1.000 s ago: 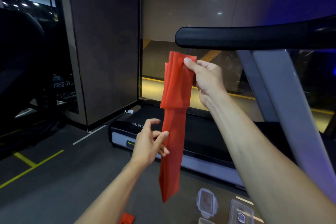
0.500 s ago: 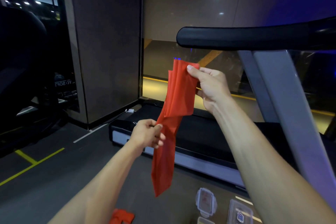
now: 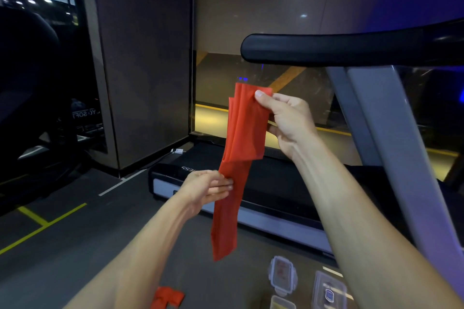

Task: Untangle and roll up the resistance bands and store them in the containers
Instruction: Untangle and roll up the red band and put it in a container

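Observation:
A flat red resistance band [image 3: 242, 138] hangs in the air in front of me, its upper part folded over in several layers. My right hand [image 3: 283, 118] pinches the folded top between thumb and fingers. Lower down, my left hand [image 3: 206, 187] grips the hanging strip at its left edge, and the loose tail drops below that hand. A second red band [image 3: 167, 297] lies crumpled on the floor near the bottom edge. Clear plastic containers [image 3: 282, 275] [image 3: 329, 291] sit on the floor at the bottom right.
A treadmill deck [image 3: 276, 183] lies right behind the band, its black handrail [image 3: 326, 49] crossing above my right hand and its grey upright [image 3: 381, 145] at the right. A brown pillar [image 3: 143, 63] stands to the left. Yellow lines [image 3: 40, 223] mark the dark floor.
My left hand went from open beside the strip to gripping it. The right hand has lowered a little with the folded top, and the tail swung slightly left.

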A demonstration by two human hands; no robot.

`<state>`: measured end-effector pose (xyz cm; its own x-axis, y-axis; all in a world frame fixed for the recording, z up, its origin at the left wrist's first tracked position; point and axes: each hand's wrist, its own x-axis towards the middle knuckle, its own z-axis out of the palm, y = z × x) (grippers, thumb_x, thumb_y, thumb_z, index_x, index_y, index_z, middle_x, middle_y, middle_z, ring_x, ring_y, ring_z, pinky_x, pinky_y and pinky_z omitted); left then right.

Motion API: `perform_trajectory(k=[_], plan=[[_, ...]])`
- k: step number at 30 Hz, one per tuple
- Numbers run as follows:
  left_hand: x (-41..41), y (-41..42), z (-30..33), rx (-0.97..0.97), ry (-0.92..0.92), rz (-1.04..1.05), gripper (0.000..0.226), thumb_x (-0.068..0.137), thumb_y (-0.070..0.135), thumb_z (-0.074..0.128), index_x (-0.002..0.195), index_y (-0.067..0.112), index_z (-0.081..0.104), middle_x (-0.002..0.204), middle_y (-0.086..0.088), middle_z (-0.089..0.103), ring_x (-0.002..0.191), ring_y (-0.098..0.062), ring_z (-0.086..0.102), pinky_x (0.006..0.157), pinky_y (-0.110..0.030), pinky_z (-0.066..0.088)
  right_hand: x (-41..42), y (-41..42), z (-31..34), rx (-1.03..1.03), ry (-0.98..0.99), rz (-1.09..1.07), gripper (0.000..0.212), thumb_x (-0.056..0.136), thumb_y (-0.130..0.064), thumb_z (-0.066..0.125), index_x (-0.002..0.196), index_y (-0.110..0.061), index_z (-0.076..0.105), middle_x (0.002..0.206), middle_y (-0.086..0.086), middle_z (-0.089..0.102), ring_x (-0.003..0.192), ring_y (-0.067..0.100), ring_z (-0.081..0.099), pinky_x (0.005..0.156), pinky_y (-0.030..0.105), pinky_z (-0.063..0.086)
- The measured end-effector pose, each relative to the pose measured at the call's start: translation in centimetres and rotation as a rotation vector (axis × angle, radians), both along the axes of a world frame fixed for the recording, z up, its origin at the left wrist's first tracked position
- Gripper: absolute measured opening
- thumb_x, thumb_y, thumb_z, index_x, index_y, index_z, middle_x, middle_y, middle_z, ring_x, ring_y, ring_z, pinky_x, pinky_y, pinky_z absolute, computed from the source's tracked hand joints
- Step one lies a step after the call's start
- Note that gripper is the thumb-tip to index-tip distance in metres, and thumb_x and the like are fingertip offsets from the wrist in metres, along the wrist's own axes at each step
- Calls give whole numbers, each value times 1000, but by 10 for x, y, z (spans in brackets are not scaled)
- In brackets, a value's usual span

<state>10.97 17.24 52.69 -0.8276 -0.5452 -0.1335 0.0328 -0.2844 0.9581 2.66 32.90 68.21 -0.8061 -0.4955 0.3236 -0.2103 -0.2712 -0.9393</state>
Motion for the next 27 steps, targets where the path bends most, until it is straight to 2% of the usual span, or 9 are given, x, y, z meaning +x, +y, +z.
perform_trajectory(k=[3, 6, 8, 10, 13, 15, 20, 24, 27], plan=[[-3, -6, 3, 118, -10, -1, 39, 95, 28, 46, 104, -4, 66, 109, -23, 74, 106, -39, 71, 98, -49, 55, 12, 10, -7, 18, 27, 73, 13, 92, -24, 77, 95, -12, 79, 93, 1, 79, 89, 14, 73, 87, 40, 58], [-7, -16, -1, 95, -1, -54, 46, 89, 49, 68, 109, 7, 64, 115, -24, 64, 105, -35, 66, 103, -50, 51, 35, 22, -43, 46, 31, 215, 14, 92, -18, 74, 96, -6, 78, 89, 7, 78, 80, 16, 70, 77, 35, 54], [-6, -19, -1, 72, 37, -33, 26, 94, 25, 68, 104, 1, 69, 99, -29, 66, 82, -28, 68, 82, -36, 60, 48, 27, -86, 118, 29, 273, 21, 91, -18, 76, 94, 3, 76, 91, 20, 77, 80, 23, 67, 77, 39, 52], [-3, -22, -2, -1, 75, 52, 11, 91, 3, 66, 101, 2, 70, 78, -16, 61, 63, -17, 59, 58, -28, 53, 57, 28, -132, 185, 24, 275, 33, 87, -27, 81, 92, 6, 74, 92, 26, 75, 79, 24, 62, 74, 42, 47], [1, -19, -5, -112, 137, 19, 22, 89, -11, 62, 101, 6, 66, 58, 0, 56, 51, -10, 50, 54, -24, 45, 57, 27, -167, 168, 28, 185, 24, 87, -23, 82, 88, -1, 76, 87, 17, 77, 77, 21, 65, 74, 40, 48], [3, -16, -5, -231, 156, 8, 27, 87, -16, 63, 98, 9, 66, 65, -3, 66, 58, -15, 57, 55, -26, 47, 56, 26, -166, 104, 42, 126, 1, 89, -9, 79, 88, -9, 78, 83, 15, 78, 76, 17, 67, 74, 36, 49], [10, -17, -3, -402, 197, 14, 29, 84, -19, 67, 99, 5, 63, 85, -15, 74, 63, -15, 67, 53, -24, 52, 53, 26, -147, -27, 82, 41, 4, 88, -10, 80, 90, -11, 76, 81, 15, 78, 76, 18, 71, 76, 38, 51], [5, -28, -5, -139, 78, 105, 26, 90, -11, 60, 113, -1, 64, 57, 1, 60, 48, -9, 52, 45, -19, 43, 71, 34, -141, 8, 179, 250, 7, 83, -10, 83, 86, -13, 78, 84, 7, 79, 76, 15, 69, 72, 31, 53], [3, -32, -10, 31, 54, 26, 19, 93, -1, 61, 109, 5, 68, 66, 0, 54, 54, -10, 48, 50, -21, 44, 71, 32, -150, 122, 199, 354, 7, 84, -8, 83, 87, -12, 78, 82, 5, 78, 74, 15, 68, 70, 28, 54]])
